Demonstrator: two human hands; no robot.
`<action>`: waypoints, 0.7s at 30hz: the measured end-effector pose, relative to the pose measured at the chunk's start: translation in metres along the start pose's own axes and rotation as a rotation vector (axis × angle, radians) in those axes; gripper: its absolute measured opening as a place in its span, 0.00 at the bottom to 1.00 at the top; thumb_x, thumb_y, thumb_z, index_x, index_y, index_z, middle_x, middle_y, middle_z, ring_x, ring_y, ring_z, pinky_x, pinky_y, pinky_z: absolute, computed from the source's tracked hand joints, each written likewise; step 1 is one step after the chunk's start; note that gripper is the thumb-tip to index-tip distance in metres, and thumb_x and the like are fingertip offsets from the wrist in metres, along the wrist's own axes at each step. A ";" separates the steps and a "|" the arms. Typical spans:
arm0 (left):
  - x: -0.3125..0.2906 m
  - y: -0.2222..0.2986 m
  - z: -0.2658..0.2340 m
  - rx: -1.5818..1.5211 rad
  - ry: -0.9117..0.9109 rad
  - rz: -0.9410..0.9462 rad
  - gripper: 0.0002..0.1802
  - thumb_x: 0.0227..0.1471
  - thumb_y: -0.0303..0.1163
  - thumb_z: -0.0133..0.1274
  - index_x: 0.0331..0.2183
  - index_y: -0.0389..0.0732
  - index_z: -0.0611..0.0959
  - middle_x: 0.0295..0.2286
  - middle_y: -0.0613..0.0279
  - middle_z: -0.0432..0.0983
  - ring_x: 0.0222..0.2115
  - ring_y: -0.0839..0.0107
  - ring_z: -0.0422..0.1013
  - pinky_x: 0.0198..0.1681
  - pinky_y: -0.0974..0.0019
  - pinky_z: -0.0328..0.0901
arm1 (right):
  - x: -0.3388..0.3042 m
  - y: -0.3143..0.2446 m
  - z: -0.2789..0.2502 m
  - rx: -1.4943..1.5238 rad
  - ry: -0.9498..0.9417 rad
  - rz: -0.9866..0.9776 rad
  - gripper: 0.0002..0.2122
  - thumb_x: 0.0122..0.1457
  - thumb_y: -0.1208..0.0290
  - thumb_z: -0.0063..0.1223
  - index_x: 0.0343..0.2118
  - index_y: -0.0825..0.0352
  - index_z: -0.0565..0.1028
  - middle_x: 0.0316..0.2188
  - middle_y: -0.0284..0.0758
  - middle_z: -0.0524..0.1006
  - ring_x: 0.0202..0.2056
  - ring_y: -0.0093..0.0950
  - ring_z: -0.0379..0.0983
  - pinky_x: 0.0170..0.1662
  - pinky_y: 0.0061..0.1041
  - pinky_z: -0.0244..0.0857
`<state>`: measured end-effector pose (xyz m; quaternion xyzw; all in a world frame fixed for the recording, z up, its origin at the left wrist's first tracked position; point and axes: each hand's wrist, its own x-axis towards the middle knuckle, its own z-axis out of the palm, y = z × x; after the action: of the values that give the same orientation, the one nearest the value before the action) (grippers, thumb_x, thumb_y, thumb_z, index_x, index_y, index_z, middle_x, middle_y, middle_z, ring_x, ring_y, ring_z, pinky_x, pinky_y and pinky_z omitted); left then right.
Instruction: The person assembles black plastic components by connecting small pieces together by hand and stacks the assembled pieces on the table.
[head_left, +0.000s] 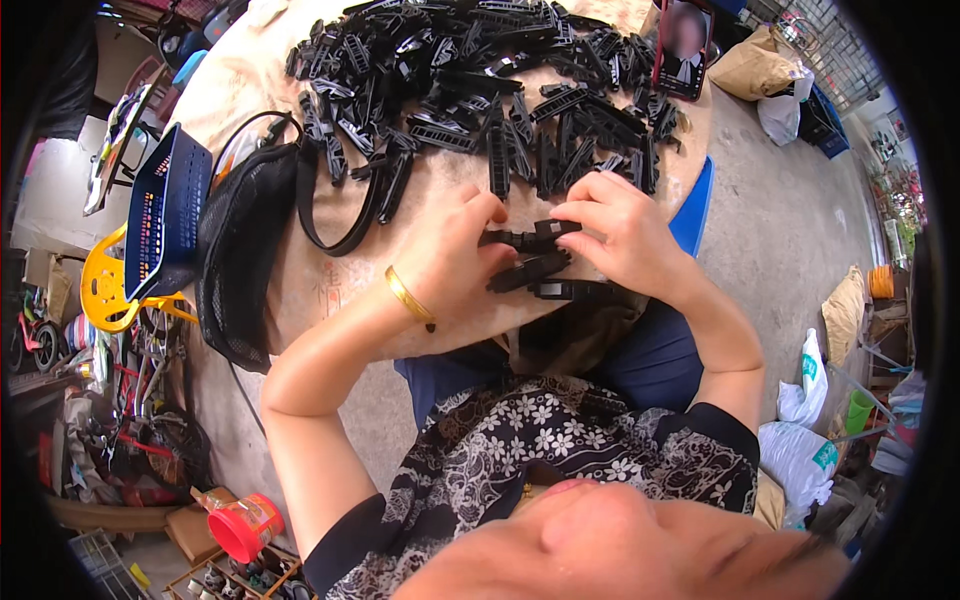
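Near the front edge of the round table, my left hand [462, 240] and my right hand [618, 235] come together over a black plastic part [535, 236]. My left thumb and fingers close round its left end. The right fingertips pinch its other end. Just below it, close to my left fingertips, lies another black part [530, 271]. A further black piece [568, 291] rests at the table edge under my right hand. Beyond both hands spreads a large heap of similar slotted black plastic parts [440, 80]. Fine details of the held part are too small to tell.
A beige cover lies over the table [400, 320]. On its left sits a black bag [250, 260] with a looped strap; beyond stands a blue basket [165, 215] by a yellow chair [105, 285]. A phone [684, 50] stands at the far right, near floor sacks [755, 65].
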<state>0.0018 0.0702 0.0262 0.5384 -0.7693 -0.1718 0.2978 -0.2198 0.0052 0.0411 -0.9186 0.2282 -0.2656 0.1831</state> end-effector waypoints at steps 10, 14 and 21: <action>0.000 0.001 -0.005 0.002 -0.050 -0.008 0.11 0.32 0.27 0.66 0.22 0.35 0.80 0.22 0.55 0.73 0.24 0.59 0.71 0.28 0.62 0.66 | 0.002 -0.002 -0.002 -0.030 -0.106 -0.029 0.09 0.44 0.72 0.60 0.30 0.68 0.78 0.26 0.34 0.72 0.32 0.33 0.68 0.34 0.31 0.65; 0.003 0.000 0.000 -0.068 -0.068 -0.034 0.11 0.33 0.27 0.65 0.23 0.34 0.80 0.22 0.55 0.73 0.24 0.60 0.72 0.28 0.63 0.66 | -0.001 0.004 0.007 0.035 -0.070 -0.005 0.09 0.43 0.72 0.60 0.29 0.69 0.78 0.25 0.34 0.72 0.32 0.33 0.67 0.34 0.31 0.64; -0.002 0.009 0.009 -0.142 -0.067 -0.131 0.11 0.34 0.30 0.64 0.22 0.35 0.79 0.24 0.52 0.73 0.27 0.53 0.72 0.30 0.59 0.66 | -0.001 0.001 0.017 0.055 0.007 -0.045 0.09 0.40 0.74 0.61 0.27 0.68 0.78 0.25 0.32 0.72 0.30 0.33 0.67 0.33 0.30 0.64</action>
<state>-0.0101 0.0746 0.0246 0.5590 -0.7280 -0.2629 0.2974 -0.2111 0.0085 0.0270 -0.9172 0.2006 -0.2793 0.2015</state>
